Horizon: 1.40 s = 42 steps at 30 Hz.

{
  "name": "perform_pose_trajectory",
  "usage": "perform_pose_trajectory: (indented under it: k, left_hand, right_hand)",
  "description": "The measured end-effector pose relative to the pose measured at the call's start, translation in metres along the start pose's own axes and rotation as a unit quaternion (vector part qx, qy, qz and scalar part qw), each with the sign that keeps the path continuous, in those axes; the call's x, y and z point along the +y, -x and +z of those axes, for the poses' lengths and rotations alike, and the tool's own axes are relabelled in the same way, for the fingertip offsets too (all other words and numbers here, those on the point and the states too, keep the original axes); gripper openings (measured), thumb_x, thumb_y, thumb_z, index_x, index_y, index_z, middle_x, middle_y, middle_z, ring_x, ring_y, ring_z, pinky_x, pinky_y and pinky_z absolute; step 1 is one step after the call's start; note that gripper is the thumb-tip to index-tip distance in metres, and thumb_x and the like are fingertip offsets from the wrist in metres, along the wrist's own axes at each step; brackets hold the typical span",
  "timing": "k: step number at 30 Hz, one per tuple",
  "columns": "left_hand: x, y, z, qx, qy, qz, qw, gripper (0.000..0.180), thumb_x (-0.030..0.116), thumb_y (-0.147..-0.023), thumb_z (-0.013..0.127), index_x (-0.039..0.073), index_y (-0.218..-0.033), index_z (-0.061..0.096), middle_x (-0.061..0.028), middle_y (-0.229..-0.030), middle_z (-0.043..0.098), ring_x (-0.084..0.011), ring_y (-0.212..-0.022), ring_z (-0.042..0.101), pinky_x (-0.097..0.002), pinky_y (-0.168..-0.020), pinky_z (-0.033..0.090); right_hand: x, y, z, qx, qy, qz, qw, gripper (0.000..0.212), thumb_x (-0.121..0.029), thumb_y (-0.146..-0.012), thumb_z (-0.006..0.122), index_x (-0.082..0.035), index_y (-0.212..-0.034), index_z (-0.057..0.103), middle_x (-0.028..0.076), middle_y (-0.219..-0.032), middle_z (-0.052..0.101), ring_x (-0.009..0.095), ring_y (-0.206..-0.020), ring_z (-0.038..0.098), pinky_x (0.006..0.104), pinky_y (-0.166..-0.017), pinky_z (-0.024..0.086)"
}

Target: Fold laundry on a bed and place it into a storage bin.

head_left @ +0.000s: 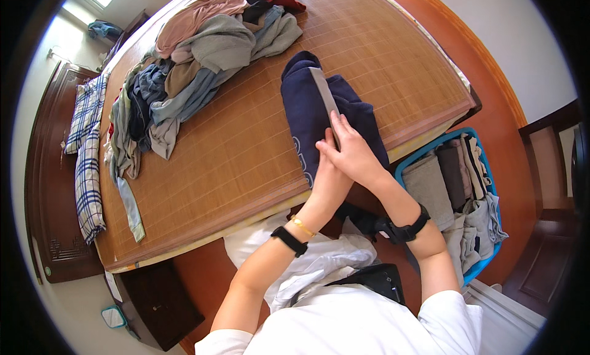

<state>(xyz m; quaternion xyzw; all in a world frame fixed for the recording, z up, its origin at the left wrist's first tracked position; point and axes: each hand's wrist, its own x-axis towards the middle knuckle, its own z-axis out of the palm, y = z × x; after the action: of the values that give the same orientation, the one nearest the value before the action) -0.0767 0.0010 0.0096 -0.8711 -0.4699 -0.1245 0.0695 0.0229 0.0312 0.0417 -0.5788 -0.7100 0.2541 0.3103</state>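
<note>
A navy garment (305, 103) with a grey stripe and pale outlined lettering lies folded near the bed's front edge. Flat across it rests my right hand (354, 147), fingers stretched along the grey stripe. Beneath it, partly covered, my left hand (334, 180) also lies on the cloth with its visible fingers extended. The two hands overlap and touch. How the garment is folded underneath them is hidden.
A heap of loose clothes (215, 45) spreads over the far left of the bed mat (239, 134). Plaid pillows (90, 177) lie by the dark headboard (58, 171). A blue basket (399, 168) of folded clothes stands at right. A dark nightstand (158, 306) is at lower left.
</note>
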Motion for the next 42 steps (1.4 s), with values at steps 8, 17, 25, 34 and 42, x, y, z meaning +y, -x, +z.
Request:
perform_pose_trajectory:
  k: [8,17,25,34,42]
  left_hand:
    - [0.018,-0.011,-0.008,-0.066,-0.015,0.05,0.996,0.057,0.023,-0.078,0.065,0.0,-0.129,0.055,-0.0207,-0.138,0.048,-0.0415,-0.135,0.035,-0.0556,-0.114,0.022]
    - [-0.046,0.004,-0.052,0.109,0.356,-0.138,0.918,0.047,0.01,-0.086,0.068,0.0,-0.129,0.053,-0.0148,-0.124,0.057,-0.0236,-0.111,0.057,-0.035,-0.096,0.046]
    - [-0.035,-0.017,-0.026,-0.133,0.809,-0.347,0.456,0.037,0.019,-0.094,0.065,0.0,-0.12,0.049,-0.0102,-0.103,0.065,-0.0212,-0.085,0.068,-0.0373,-0.073,0.058]
    - [-0.029,-0.02,-0.028,-0.14,0.837,-0.357,0.389,0.046,0.013,-0.091,0.063,0.005,-0.134,0.049,-0.0139,-0.12,0.063,-0.0261,-0.108,0.063,-0.0391,-0.092,0.054]
    - [0.086,-0.021,-0.05,-0.214,0.799,-0.163,0.538,0.056,0.011,-0.084,0.071,0.0,-0.132,0.045,-0.0123,-0.119,0.059,-0.0215,-0.105,0.061,-0.0351,-0.09,0.052]
  right_hand:
    - [0.013,-0.042,0.008,0.01,0.077,0.116,0.99,0.091,-0.053,-0.067,0.078,0.009,-0.126,0.046,0.028,-0.111,0.062,0.04,-0.106,0.062,0.045,-0.087,0.052]
    - [0.07,-0.014,-0.02,-0.048,-0.425,0.182,0.886,0.056,-0.036,-0.073,0.071,0.005,-0.111,0.063,0.023,-0.099,0.069,0.036,-0.092,0.067,0.039,-0.084,0.053]
    - [0.065,0.011,-0.004,0.22,-0.028,0.129,0.966,0.066,-0.042,-0.07,0.076,-0.007,-0.123,0.06,0.022,-0.135,0.044,0.042,-0.124,0.041,0.0501,-0.104,0.036]
    - [0.07,0.007,-0.013,0.084,-0.236,0.229,0.941,0.108,-0.044,-0.066,0.081,0.005,-0.147,0.027,0.028,-0.141,0.041,0.045,-0.131,0.038,0.043,-0.111,0.033]
    - [0.08,0.147,-0.141,0.05,-0.532,0.134,0.835,0.088,-0.03,-0.078,0.079,0.004,-0.144,0.032,0.017,-0.137,0.049,0.024,-0.126,0.047,0.0345,-0.107,0.037]
